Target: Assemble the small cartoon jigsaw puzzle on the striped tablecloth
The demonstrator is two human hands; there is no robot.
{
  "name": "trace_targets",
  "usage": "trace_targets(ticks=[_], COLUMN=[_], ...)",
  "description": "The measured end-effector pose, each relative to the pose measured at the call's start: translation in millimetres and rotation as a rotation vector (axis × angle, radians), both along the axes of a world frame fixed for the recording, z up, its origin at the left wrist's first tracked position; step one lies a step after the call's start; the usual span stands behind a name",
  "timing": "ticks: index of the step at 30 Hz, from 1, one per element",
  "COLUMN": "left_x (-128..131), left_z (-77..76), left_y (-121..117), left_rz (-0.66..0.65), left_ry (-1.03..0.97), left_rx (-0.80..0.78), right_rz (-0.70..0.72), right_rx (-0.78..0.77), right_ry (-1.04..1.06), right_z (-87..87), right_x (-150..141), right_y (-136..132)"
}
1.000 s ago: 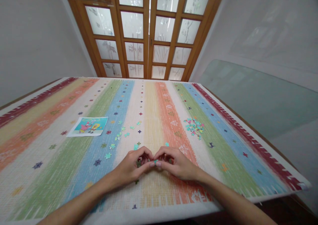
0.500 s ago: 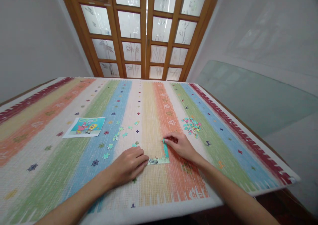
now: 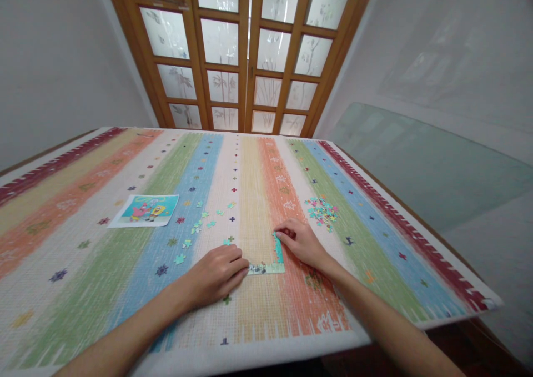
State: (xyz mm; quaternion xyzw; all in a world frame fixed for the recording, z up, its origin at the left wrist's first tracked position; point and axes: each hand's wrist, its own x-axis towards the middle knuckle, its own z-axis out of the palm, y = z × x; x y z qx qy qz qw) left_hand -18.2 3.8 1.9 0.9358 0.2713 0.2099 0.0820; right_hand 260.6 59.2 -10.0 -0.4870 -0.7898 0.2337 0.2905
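Observation:
Joined jigsaw pieces form an L-shaped puzzle edge (image 3: pixel 272 268) on the striped tablecloth, with a pale bottom strip and a teal right side. My right hand (image 3: pixel 303 245) pinches a teal jigsaw piece (image 3: pixel 276 236) at the top of that side. My left hand (image 3: pixel 220 272) rests on the cloth with curled fingers closed at the left end of the bottom strip, covering that end. A loose jigsaw piece (image 3: pixel 228 240) lies just beyond its knuckles. Further left, several loose teal and pale pieces (image 3: pixel 197 227) are scattered.
A heap of mixed jigsaw pieces (image 3: pixel 321 211) lies beyond my right hand. To the left sits a printed cartoon picture (image 3: pixel 145 210). The striped tablecloth (image 3: pixel 258 305) covers the table, whose far edge faces wooden glazed doors (image 3: pixel 244 66). A glass panel (image 3: pixel 416 160) leans along the right wall.
The view has shifted slightly. Both hands stay at the puzzle edge in nearly the same pose, and the pieces have not visibly moved.

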Motion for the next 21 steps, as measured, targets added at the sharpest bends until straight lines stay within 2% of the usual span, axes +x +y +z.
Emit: trace_targets(ticks=[21], left_x=[0.2], left_z=[0.6], left_y=[-0.8], left_rz=[0.011], left_ry=[-0.052], left_rx=[-0.050], right_rz=[-0.059], right_rx=[-0.007], right_ry=[-0.003], right_z=[-0.7], right_x=[-1.6], right_y=[3.3])
